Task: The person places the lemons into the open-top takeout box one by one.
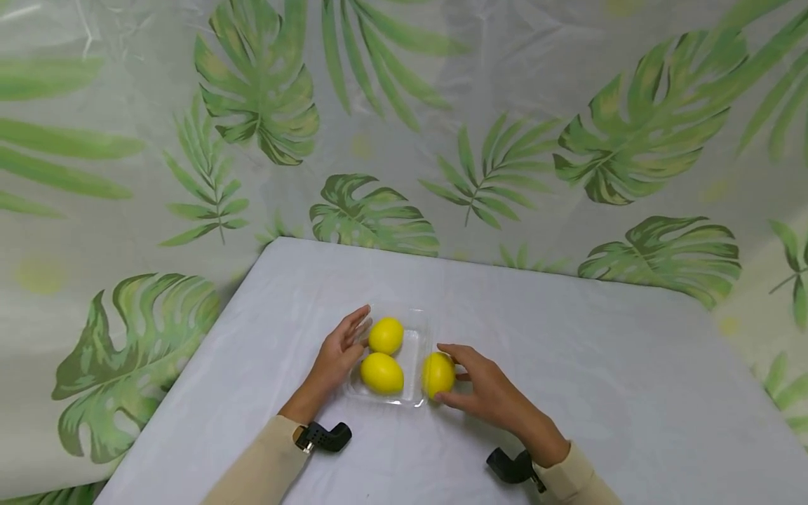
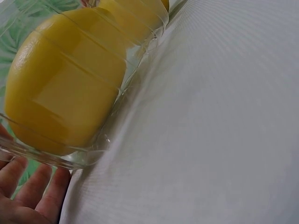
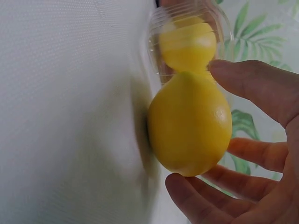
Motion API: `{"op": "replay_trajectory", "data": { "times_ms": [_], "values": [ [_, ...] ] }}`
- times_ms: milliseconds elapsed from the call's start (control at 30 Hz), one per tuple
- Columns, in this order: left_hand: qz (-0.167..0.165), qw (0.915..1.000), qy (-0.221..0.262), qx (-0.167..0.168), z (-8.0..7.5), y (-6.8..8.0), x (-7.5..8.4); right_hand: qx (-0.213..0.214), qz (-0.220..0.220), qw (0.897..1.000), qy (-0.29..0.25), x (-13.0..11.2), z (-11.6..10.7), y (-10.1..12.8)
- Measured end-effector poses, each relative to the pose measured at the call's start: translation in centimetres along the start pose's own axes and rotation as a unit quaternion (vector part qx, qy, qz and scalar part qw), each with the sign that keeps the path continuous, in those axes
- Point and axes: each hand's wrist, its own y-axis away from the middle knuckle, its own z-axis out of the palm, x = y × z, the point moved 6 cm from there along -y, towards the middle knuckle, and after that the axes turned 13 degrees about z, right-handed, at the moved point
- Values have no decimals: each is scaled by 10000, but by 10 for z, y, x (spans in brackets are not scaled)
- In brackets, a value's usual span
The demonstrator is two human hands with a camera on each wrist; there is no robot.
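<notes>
I had the right hand (image 1: 495, 390) pinching a lemon (image 1: 438, 376), likely light, firm, slick and best gripped round its middle, beside the clear plastic tray (image 1: 412, 354), the left hand (image 1: 333, 361) spread opposite.

A yellow lemon (image 2: 65, 88) sits inside a clear plastic container (image 2: 77, 160), with a second lemon (image 2: 138, 18) farther off. The left hand (image 2: 28, 200) has fingertips at the near left wall; white cloth (image 2: 201, 121) spreads right.

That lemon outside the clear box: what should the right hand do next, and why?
Probably lift the outside lemon into the clear box: the right hand curves around this lemon, and the box has bare floor beside its two lemons.
</notes>
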Motion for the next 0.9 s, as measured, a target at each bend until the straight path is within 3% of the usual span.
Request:
{"op": "replay_trajectory", "data": {
  "times_ms": [167, 467, 667, 900],
  "values": [
    [-94, 9999, -81, -74, 3, -2, 9, -1, 110, 9999, -2, 2, -1, 0],
    [76, 9998, -188, 24, -5, 0, -16, -72, 42, 9999, -104, 0, 3, -2],
    [210, 9997, -123, 9, -4, -1, -17, -6, 135, 9999, -101, 1, 6, -2],
    [108, 9999, -61, 22, 0, -2, -12, 107, 107, 9999, 46, 2, 7, -1]
  ]
}}
